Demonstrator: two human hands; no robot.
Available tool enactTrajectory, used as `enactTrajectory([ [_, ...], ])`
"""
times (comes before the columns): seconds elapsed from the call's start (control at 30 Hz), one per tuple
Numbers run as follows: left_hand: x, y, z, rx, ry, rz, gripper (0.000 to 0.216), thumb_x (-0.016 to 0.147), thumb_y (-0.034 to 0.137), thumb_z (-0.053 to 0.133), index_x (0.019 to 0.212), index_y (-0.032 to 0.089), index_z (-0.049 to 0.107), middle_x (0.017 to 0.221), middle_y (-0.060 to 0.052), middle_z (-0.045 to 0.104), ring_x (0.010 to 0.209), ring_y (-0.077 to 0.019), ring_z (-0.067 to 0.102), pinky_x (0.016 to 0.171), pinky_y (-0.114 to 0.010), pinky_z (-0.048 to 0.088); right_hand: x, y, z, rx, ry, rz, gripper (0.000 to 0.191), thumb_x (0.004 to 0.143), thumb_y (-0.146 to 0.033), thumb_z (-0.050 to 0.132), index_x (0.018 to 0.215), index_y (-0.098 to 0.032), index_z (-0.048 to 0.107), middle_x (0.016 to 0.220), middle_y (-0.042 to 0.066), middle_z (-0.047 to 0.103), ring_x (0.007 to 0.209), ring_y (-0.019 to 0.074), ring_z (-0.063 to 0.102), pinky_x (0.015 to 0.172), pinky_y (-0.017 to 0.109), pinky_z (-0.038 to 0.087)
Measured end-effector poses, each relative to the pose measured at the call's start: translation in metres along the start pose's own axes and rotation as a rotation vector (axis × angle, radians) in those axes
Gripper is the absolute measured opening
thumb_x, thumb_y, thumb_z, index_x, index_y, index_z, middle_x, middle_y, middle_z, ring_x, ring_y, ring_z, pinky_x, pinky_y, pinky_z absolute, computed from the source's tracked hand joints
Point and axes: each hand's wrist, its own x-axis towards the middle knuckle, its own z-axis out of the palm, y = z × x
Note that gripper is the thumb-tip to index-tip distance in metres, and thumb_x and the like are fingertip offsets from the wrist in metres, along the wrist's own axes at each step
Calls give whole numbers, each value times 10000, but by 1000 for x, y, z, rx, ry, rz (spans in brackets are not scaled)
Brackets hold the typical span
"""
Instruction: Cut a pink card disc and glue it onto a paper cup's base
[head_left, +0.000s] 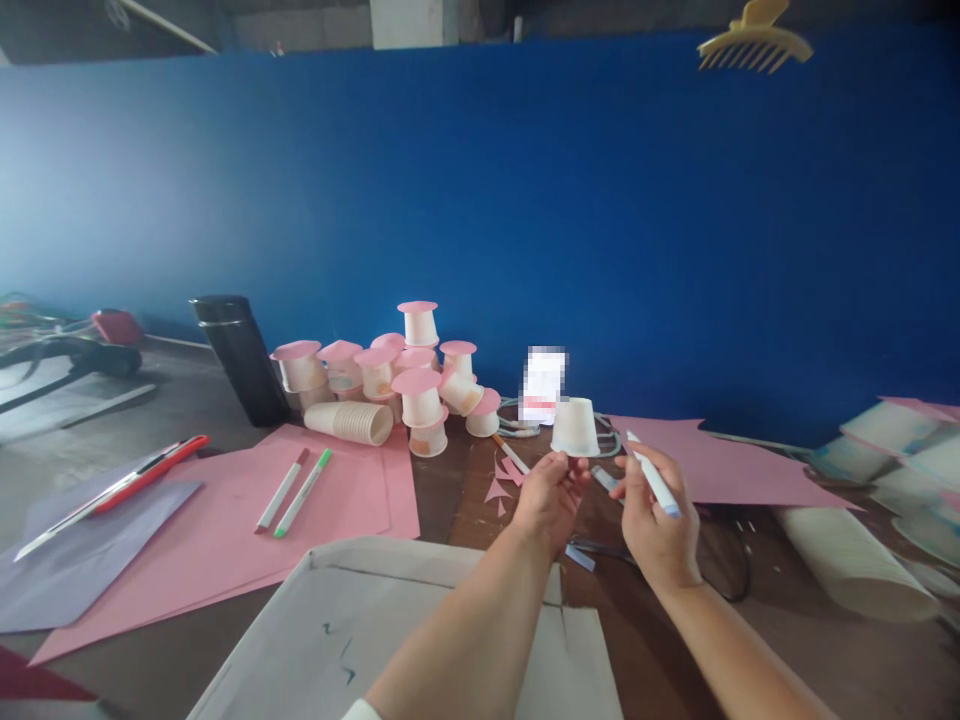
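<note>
My left hand grips a white paper cup low at its wide rim, with the cup upside down in front of a lit phone screen. Between the fingers of my right hand is a white marker, its purple-blue end pointing down toward me. The marker's upper end is near the cup but apart from it. Scraps of cut pink paper and a pencil-like stick lie just left of my left hand.
Left stand several cups topped with pink paper, a nested cup stack and a black flask. Two markers rest on pink sheets, near a red cutter. More cups lie right. A blue partition rises behind.
</note>
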Motion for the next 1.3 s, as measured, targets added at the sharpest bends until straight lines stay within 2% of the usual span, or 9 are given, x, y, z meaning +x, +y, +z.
enactTrajectory([
  [0.1,1,-2,-1,32,-45,-1,72,795,166,681,802,121,626,762,-41,624,711,-94,616,699,-193,520,1,2,0,17,-5,52,313,946,-421,493,1128,-183,586,911,83,701,539,140,634,571,299,541],
  [0.3,8,-9,-4,243,8,138,191,677,248,779,738,136,636,712,-13,616,696,-99,596,697,-212,483,7,-2,-3,139,48,285,407,844,-480,639,1123,-187,603,760,34,676,523,147,622,516,281,532],
  [0.47,6,-15,-5,707,0,293,153,732,264,690,824,153,741,795,-46,691,762,-160,605,784,-292,468,15,4,-4,420,67,513,575,728,-510,751,1184,-211,569,865,16,676,527,115,614,479,247,534],
  [0.6,-6,-16,-4,1085,-135,529,174,815,212,600,850,213,770,954,-75,724,908,-222,616,880,-335,447,20,10,-3,610,78,621,630,684,-538,778,1181,-208,577,750,-17,654,491,97,578,427,197,482],
  [0.77,-19,-12,3,1411,-272,775,220,848,184,566,895,255,768,1007,-80,720,950,-248,587,909,-371,443,24,12,-2,886,45,656,484,681,-531,789,982,-191,624,573,-69,545,426,62,466,377,153,379],
  [0.87,-22,-11,5,1685,-295,903,224,866,167,535,864,222,753,961,-69,721,908,-242,572,867,-385,455,25,11,-3,999,-17,629,383,701,-490,792,852,-179,627,535,-86,472,429,38,403,388,134,348],
  [0.93,-22,-12,4,1761,-282,942,216,870,163,537,860,217,745,962,-53,723,893,-232,569,840,-373,462,26,10,-4,1032,-42,632,357,716,-468,790,865,-181,637,531,-91,449,435,33,390,398,128,352],
  [1.1,-15,-15,-4,1569,-199,841,200,853,154,571,899,232,749,996,-36,718,917,-200,601,832,-317,469,25,9,-5,978,-16,652,435,726,-484,778,1042,-218,640,685,-60,572,466,32,451,410,127,397],
  [1.3,-2,-15,-5,1147,0,370,123,793,237,633,787,167,734,764,-46,695,726,-169,625,693,-279,479,21,14,-2,839,29,659,558,659,-476,824,1126,-242,629,723,-50,629,453,42,504,425,149,443],
])
